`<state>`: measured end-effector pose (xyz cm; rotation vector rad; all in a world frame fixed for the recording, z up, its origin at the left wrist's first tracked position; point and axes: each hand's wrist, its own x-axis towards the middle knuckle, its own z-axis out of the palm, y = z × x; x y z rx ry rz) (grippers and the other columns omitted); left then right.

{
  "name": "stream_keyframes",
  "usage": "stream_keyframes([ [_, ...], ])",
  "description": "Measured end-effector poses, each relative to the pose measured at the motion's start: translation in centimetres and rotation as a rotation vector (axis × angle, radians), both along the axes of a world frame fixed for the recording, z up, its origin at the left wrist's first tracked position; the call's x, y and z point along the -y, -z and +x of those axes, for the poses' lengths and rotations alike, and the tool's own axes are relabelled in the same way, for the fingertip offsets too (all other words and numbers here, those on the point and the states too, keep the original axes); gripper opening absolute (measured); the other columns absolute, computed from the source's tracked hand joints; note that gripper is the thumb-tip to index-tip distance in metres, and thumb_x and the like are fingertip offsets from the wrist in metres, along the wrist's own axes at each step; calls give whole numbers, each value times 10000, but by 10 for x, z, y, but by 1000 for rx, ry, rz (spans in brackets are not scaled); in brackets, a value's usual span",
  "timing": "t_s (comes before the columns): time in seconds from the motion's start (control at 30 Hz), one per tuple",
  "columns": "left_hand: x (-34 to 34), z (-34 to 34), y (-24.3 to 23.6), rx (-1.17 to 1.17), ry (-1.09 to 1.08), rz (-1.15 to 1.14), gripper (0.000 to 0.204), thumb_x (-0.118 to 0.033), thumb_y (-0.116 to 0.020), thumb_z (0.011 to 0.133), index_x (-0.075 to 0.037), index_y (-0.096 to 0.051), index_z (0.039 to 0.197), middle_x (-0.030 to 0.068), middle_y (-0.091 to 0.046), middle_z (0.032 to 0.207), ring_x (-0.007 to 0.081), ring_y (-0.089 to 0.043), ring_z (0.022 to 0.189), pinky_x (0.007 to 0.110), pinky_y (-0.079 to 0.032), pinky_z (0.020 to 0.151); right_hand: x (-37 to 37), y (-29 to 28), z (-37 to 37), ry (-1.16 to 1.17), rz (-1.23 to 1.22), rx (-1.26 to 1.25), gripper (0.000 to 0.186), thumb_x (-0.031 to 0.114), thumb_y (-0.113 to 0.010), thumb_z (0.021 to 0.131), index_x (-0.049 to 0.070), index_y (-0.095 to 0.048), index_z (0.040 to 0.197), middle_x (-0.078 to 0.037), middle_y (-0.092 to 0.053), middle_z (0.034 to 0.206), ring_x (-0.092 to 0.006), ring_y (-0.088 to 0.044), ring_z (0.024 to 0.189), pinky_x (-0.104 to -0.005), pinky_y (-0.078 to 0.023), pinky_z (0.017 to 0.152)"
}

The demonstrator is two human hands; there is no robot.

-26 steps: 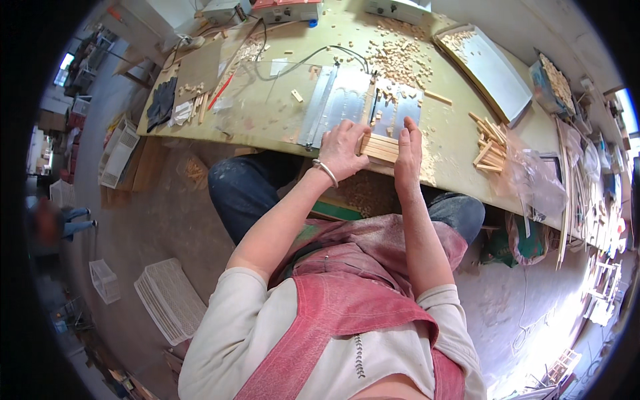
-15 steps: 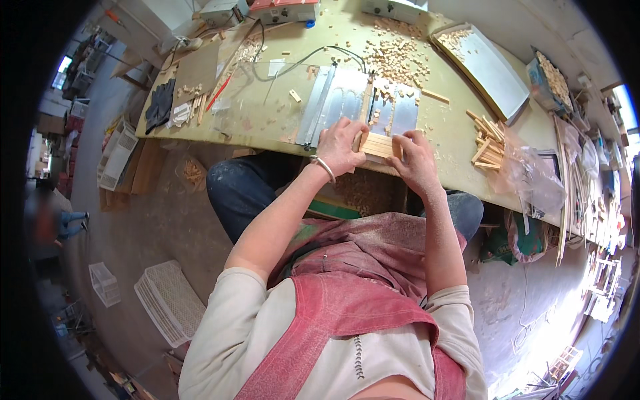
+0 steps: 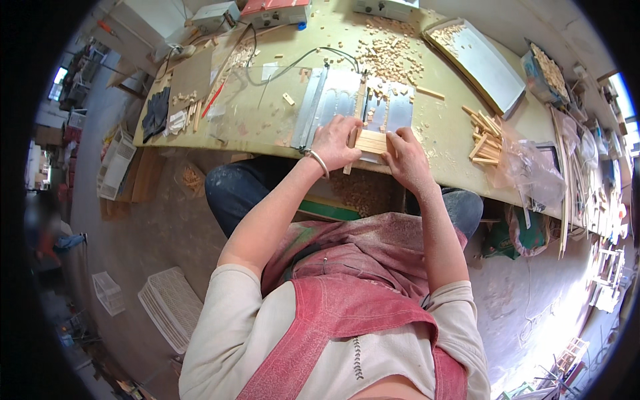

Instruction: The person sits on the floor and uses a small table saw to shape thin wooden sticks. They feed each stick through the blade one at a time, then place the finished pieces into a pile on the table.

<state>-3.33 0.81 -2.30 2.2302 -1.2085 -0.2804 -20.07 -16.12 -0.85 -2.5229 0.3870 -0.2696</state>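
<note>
Between my hands lies a row of light wooden sticks, side by side at the near edge of a metal plate with slots and a rail. My left hand, with a bangle at the wrist, closes on the left end of the sticks. On their right end, my right hand grips with thumb and fingers. A short wooden piece pokes out below my left hand. Small wood offcuts lie on the plate just beyond the sticks.
A heap of small wood pieces covers the table beyond the plate. Right of it stand a shallow metal tray and a pile of loose wooden sticks. Dark gloves and a red pen-like stick lie left. A black cable crosses the table.
My view has shifted slightly. My hands stay at the plate's near edge, both still on the row of sticks, and the short piece below my left hand shows more plainly.
</note>
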Motion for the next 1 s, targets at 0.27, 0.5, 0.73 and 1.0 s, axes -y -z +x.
stream_keyframes([
  [0.27, -5, 4, -5, -112, 1, -65, 492, -244, -780, 749, -108, -654, 1205, 92, -609, 1060, 245, -656, 868, 387, -556, 860, -1, 1, -1, 1, 11, 33, 455, 108, -770, 910, 8, -632, 1332, -206, -574, 1282, -408, -620, 1169, -456, -529, 1007],
  [0.5, 4, 12, -9, -182, 11, 12, 448, -273, -764, 755, -128, -640, 1160, 84, -635, 1121, 277, -674, 1053, 441, -498, 959, 3, 1, 4, -4, -5, 54, 444, 125, -756, 921, -4, -630, 1327, -211, -580, 1258, -411, -628, 1145, -452, -533, 992],
  [0.73, 10, 25, -6, -138, 60, -23, 458, -236, -788, 733, -105, -655, 1151, 63, -617, 1011, 223, -626, 857, 368, -541, 822, 8, 5, 12, 4, -21, 103, 378, 127, -735, 912, -39, -633, 1235, -219, -580, 1195, -413, -623, 1105, -454, -533, 974],
  [1.0, 18, 33, -2, -164, 42, -64, 457, -210, -779, 725, -93, -666, 1152, 52, -589, 932, 189, -589, 767, 339, -547, 751, 14, 8, 20, 46, 10, 98, 383, 126, -748, 905, -20, -649, 1246, -215, -581, 1203, -406, -628, 1113, -449, -538, 977],
])
